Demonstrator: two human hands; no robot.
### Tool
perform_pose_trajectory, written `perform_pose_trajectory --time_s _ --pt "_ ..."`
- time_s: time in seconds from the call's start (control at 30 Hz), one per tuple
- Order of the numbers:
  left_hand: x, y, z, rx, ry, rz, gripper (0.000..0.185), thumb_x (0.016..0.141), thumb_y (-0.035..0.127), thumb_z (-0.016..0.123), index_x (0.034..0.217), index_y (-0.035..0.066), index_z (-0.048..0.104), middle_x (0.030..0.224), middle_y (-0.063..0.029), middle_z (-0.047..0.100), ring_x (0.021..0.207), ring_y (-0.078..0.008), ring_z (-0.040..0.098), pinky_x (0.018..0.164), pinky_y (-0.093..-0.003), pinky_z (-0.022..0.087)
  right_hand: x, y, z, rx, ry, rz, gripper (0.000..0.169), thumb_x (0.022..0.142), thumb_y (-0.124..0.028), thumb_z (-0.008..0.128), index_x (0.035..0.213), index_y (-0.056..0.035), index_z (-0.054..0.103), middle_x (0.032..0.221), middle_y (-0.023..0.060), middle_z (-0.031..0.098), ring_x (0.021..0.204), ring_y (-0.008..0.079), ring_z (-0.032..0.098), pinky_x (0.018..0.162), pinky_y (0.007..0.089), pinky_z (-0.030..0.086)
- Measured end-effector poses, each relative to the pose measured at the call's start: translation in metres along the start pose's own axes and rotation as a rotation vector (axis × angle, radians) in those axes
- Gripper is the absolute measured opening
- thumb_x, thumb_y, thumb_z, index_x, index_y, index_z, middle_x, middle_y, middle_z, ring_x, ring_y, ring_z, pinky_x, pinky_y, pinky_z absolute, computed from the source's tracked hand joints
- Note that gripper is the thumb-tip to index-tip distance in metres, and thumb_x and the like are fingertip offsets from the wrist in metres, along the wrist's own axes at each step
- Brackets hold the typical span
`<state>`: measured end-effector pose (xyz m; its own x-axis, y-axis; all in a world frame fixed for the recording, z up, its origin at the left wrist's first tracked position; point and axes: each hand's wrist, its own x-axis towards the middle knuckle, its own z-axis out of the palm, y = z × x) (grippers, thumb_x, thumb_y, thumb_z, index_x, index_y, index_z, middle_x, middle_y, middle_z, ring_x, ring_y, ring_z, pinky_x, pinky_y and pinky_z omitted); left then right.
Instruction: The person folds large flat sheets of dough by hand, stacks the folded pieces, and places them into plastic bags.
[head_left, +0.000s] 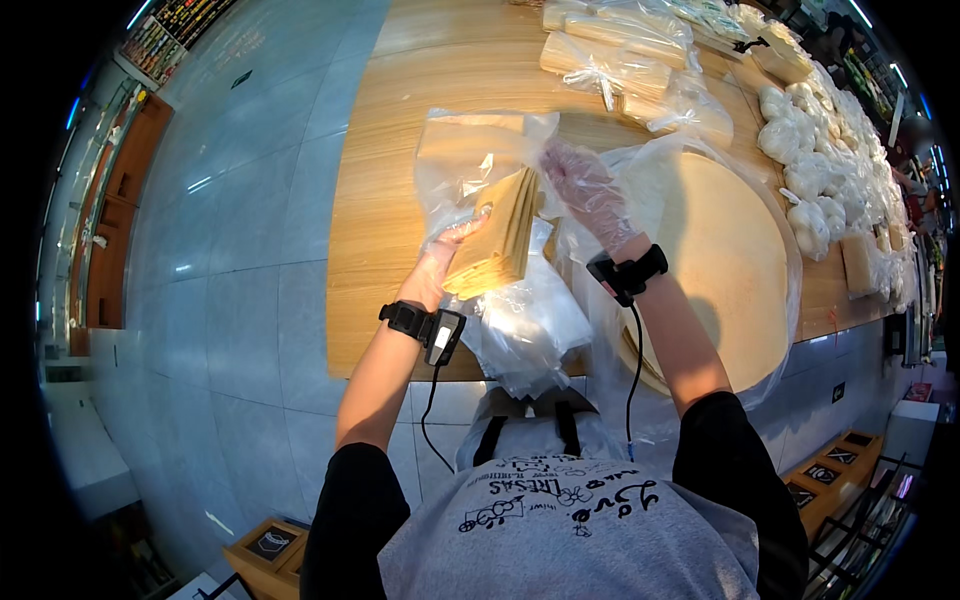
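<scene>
My left hand (448, 251), in a clear plastic glove, grips a folded stack of thin tan flatbread-like sheets (491, 240). Its layered folds face right. Just beyond lies a clear plastic bag (450, 169) with a flat, pale brown folded piece inside. My right hand (589, 187), also gloved, is beside that bag's right edge with its fingers bent. Whether it pinches the plastic is unclear. Below the held stack, empty-looking clear bags (529, 322) hang partly over the table's front edge. To the right, a pile of large round thin sheets (720, 247) rests on plastic film, partly covered by my forearm.
Several bagged packs of folded sheets (615, 64) lie at the far side of the wooden table (375, 225). Many white bagged bundles (810, 165) crowd its right side. Cables hang from both wrist devices (444, 337). A display counter (112, 202) stands across the tiled floor.
</scene>
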<state>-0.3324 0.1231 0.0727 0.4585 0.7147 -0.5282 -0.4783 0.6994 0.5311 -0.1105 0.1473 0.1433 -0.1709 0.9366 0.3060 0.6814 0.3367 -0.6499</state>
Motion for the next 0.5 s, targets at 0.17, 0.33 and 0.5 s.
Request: perform_pose_trajectory --time_s 0.17,0.33,0.5 --pt "0.03 0.017 -0.022 -0.13 -0.019 0.069 0.03 0.089 0.015 0.056 0.115 0.0 0.057 0.104 -0.0137 0.064 0.087 -0.026 0.064 0.076 -0.0391 0.054 -0.012 -0.005 0.0 -0.014 -0.045 -0.037 0.018 0.089 -0.023 0.051 0.092 -0.0063 0.058 0.088 0.0144 0.061 0.086 0.032 0.057 0.072 0.0383 0.044" --pt "0.074 0.038 -0.062 -0.039 0.257 0.269 0.025 0.085 0.019 0.064 0.103 0.003 0.058 0.095 -0.0105 0.064 0.08 -0.022 0.063 0.068 -0.0339 0.055 -0.017 0.002 0.001 0.018 -0.138 0.087 0.023 0.088 -0.023 0.052 0.101 -0.0067 0.061 0.093 0.014 0.063 0.084 0.0306 0.059 0.073 0.0352 0.046" --pt "0.128 0.027 -0.069 -0.173 0.233 0.364 0.027 0.086 0.023 0.061 0.106 0.004 0.057 0.096 -0.0112 0.063 0.08 -0.025 0.062 0.072 -0.0365 0.054 -0.019 -0.039 0.004 0.18 -0.147 0.153 0.023 0.087 -0.023 0.054 0.102 -0.0075 0.063 0.094 0.0142 0.064 0.084 0.031 0.06 0.074 0.0354 0.047"
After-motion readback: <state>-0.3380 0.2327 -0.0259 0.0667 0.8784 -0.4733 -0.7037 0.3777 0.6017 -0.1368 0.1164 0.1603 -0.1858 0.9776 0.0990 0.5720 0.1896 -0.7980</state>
